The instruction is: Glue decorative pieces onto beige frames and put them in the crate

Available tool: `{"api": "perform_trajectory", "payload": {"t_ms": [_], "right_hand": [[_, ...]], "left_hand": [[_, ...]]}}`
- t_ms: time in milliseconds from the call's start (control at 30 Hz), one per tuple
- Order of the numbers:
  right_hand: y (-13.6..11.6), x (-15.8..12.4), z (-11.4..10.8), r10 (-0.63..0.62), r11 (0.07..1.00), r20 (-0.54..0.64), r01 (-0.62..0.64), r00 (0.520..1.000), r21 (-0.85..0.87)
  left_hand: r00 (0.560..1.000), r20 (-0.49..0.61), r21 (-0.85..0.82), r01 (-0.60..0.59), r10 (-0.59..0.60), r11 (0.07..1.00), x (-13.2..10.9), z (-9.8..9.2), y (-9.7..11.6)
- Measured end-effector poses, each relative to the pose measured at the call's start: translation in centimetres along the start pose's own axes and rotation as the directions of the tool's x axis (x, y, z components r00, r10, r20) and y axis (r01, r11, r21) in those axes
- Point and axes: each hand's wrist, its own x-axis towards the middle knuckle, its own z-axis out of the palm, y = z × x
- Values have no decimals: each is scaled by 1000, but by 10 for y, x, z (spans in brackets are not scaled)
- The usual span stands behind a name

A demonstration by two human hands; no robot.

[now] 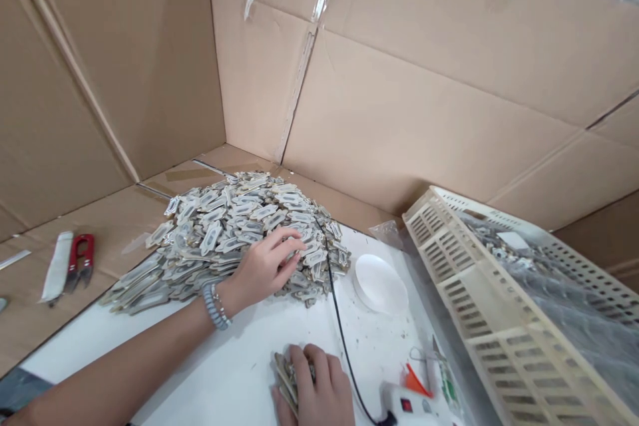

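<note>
Cardboard walls (pixel 449 100) fill 12 o'clock on my feed, white bench (pixel 219 373) at 6. Slotted crate (pixel 479 309) at 4, heap of flat grey pieces (pixel 229 229) at 8. Left grip (pixel 264 265): half-curled at the heap, can't tell if it's holding anything. Right grip (pixel 322 386), 6 o'clock, is closed round a small stack (pixel 284 376) of pieces.

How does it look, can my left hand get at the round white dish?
Probably yes: the round white dish looks uncovered, and your left hand seems to have only the black cable and some of the piled flat pieces to reach across.
</note>
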Motion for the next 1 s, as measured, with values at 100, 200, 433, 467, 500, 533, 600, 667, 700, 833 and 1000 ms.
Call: {"api": "perform_trajectory", "payload": {"t_ms": [100, 200, 433, 467, 500, 533, 600, 667, 700, 833, 1000], "right_hand": [[-10, 8, -9, 6, 997, -2, -5, 1000, 74], [-10, 12, -27, -21, 990, -37, 26, 999, 141], [9, -4, -59, 246, 953, -8, -241, 969, 184], [11, -7, -61, 259, 949, -1, -255, 966, 185], [12, -8, -63, 266, 945, 13, -264, 964, 192], [12, -10, -65, 270, 941, 29, -270, 962, 204], [12, -10, -66, 275, 933, 58, -281, 960, 225], [12, -8, -65, 280, 932, 71, -289, 957, 217], [12, -7, -64, 284, 934, 70, -293, 956, 204], [13, -4, -62, 289, 934, 99, -303, 952, 187], [15, -5, -71, 299, 930, 83, -310, 951, 198]], "left_hand": [[1000, 26, 0, 2, -2, 1000, 1, -1, -1], [999, 43, -20, 33, -33, 999, 4, -3, -2], [958, 286, -156, 71, -24, 985, 15, -6, 13], [933, 360, -189, 66, 7, 980, 15, -6, 17], [900, 434, -223, 59, 45, 973, 15, -6, 22], [860, 504, -255, 55, 84, 965, 15, -5, 25], [774, 614, -302, 53, 152, 952, 13, -3, 32], [706, 684, -317, 59, 185, 946, 10, -1, 38], [672, 714, -312, 57, 194, 948, 7, 1, 40], [560, 803, -259, 20, 204, 966, -2, 9, 46], [544, 817, -261, 49, 194, 964, -3, 15, 40]]}}
